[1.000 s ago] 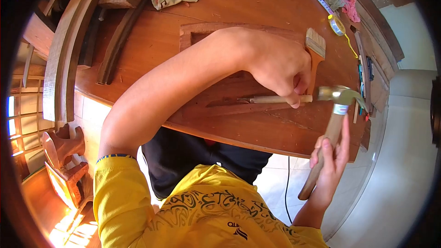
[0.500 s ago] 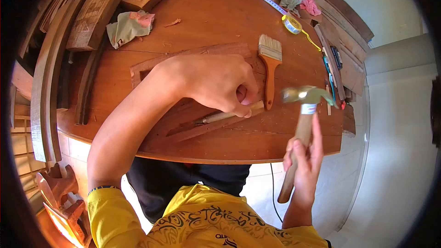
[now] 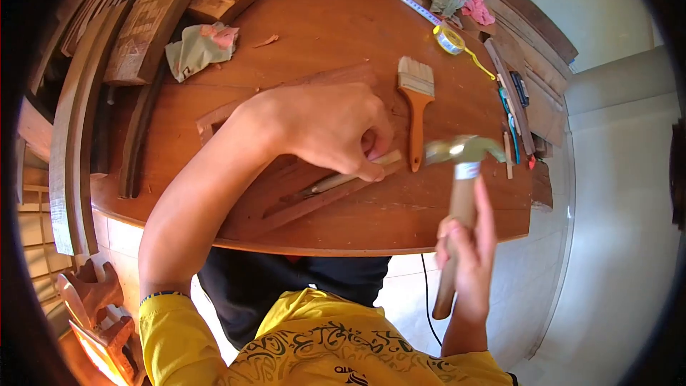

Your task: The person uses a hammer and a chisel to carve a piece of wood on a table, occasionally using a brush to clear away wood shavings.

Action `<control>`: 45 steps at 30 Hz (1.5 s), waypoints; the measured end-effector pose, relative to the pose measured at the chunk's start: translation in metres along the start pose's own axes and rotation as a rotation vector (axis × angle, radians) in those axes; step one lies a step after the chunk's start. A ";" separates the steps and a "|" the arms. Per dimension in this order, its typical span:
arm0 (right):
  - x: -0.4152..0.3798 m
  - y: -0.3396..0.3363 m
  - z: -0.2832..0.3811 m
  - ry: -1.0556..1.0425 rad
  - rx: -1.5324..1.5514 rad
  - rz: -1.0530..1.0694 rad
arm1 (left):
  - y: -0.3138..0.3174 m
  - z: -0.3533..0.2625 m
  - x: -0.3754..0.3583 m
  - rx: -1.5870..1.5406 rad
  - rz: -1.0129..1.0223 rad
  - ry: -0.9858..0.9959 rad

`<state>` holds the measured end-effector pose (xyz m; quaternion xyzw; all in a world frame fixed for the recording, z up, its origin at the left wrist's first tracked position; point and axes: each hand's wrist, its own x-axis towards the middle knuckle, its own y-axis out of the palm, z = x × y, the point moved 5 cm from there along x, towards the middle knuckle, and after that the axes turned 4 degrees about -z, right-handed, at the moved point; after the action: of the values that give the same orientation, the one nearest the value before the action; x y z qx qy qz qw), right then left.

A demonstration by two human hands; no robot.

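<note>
My left hand [image 3: 336, 129] is closed around the wooden handle of a chisel [image 3: 336, 181]. The chisel lies at a low slant over a reddish-brown wooden frame [image 3: 307, 207], its blade end pointing left; the exact tip is hard to make out. My left hand and forearm cover much of the frame. In my right hand [image 3: 470, 254] is a claw hammer [image 3: 461, 204], gripped by its wooden handle. The steel head, slightly blurred, is just right of the chisel's butt end, with a gap between them.
A paintbrush [image 3: 416, 100] lies beyond the chisel's butt. Farther back are an extended tape measure [image 3: 449, 39] and a crumpled cloth [image 3: 202, 51]. Wood boards [image 3: 71, 143] line the left side; pens and strips of wood lie along the right edge. A hand plane [image 3: 100, 314] sits lower left.
The hammer has swung left, bringing its head closer to the chisel's butt. My left hand and the chisel have barely shifted. The whole view has moved slightly.
</note>
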<state>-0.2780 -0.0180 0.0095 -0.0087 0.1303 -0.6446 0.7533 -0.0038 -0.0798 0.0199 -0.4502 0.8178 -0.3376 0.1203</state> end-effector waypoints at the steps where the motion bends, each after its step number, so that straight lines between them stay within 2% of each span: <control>1: 0.003 0.000 0.012 -0.010 0.047 -0.053 | -0.002 -0.003 0.001 -0.004 0.014 -0.021; 2: 0.009 -0.002 0.015 -0.008 0.002 -0.103 | -0.002 -0.004 0.003 -0.005 0.029 -0.036; 5: 0.001 0.012 -0.003 0.111 -0.009 0.207 | -0.001 -0.002 0.003 -0.007 -0.005 0.008; 6: 0.001 0.010 -0.004 0.136 0.012 0.213 | 0.000 -0.002 0.003 -0.017 0.009 0.012; 10: 0.017 0.001 0.013 0.049 0.049 -0.008 | -0.001 -0.002 0.000 0.005 0.011 -0.028; 12: 0.006 0.007 0.006 0.080 -0.058 0.217 | -0.003 -0.006 0.005 0.031 -0.006 0.007; 14: 0.003 0.009 0.005 0.101 -0.069 0.168 | -0.002 -0.009 0.001 0.030 -0.027 0.068; 18: 0.016 0.006 0.013 0.022 -0.029 -0.044 | -0.001 -0.002 0.002 0.024 -0.016 -0.001; 20: 0.008 0.012 0.000 0.012 -0.088 0.175 | 0.002 0.002 0.005 0.017 -0.021 0.004; 21: 0.007 0.016 -0.001 0.046 -0.103 0.189 | 0.002 0.001 0.005 0.017 -0.021 0.012; 26: 0.021 -0.002 0.021 -0.027 -0.018 -0.099 | -0.002 -0.003 0.002 0.021 -0.021 -0.026; 28: 0.021 -0.004 0.022 -0.041 -0.030 -0.094 | -0.002 -0.001 0.002 0.025 -0.023 -0.024; 30: 0.014 0.005 0.008 -0.041 -0.068 0.028 | 0.002 0.002 0.003 0.025 -0.025 -0.012; 31: 0.011 0.007 0.000 -0.015 -0.125 0.176 | 0.003 0.003 0.005 0.026 -0.025 0.001; 32: 0.011 0.008 -0.004 0.012 -0.169 0.194 | 0.004 0.004 0.005 0.029 -0.026 0.007; 36: 0.017 0.005 0.009 -0.009 -0.051 -0.104 | 0.001 0.002 0.003 0.039 -0.026 -0.033; 38: 0.010 0.012 -0.002 -0.037 -0.082 0.079 | 0.002 0.003 0.006 0.050 -0.027 -0.009; 39: 0.003 0.017 -0.008 0.025 -0.138 0.156 | 0.002 0.002 0.008 0.048 -0.030 -0.004; 40: 0.005 0.015 -0.009 0.023 -0.131 0.167 | 0.003 0.002 0.009 0.045 -0.033 -0.004; 44: 0.017 0.005 0.006 -0.019 -0.075 -0.074 | 0.000 0.002 0.004 0.049 -0.064 -0.048; 45: 0.016 0.008 0.006 -0.026 -0.057 -0.054 | 0.000 0.003 0.005 0.044 -0.064 -0.043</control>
<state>-0.2671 -0.0328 0.0113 -0.0420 0.1383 -0.6605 0.7368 -0.0047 -0.0854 0.0183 -0.4804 0.7927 -0.3496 0.1368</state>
